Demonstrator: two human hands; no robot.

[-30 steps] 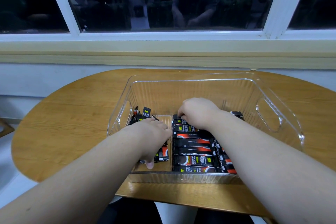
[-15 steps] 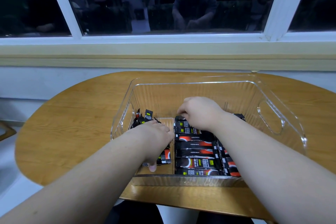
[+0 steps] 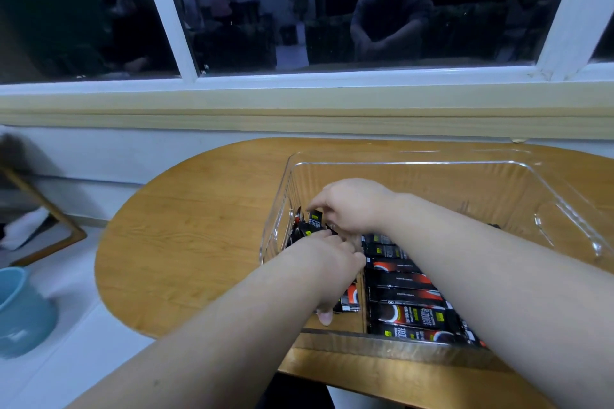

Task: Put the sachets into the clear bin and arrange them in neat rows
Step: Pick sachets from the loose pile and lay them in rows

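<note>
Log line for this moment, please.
phase: arranging | left hand: covering loose black sachets, grip hidden | right hand: touching same pile, grip hidden | clear plastic bin: neat sachet row laid

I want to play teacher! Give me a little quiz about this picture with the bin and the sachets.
1. True or false: the clear bin stands on the floor.
2. The neat row of sachets lies: A outside the bin, B under the right forearm, C against the far wall.
3. How many hands reach into the bin?
Key: 1 false, it stands on the table. 2 B. 3 two, the left hand and the right hand.
</note>
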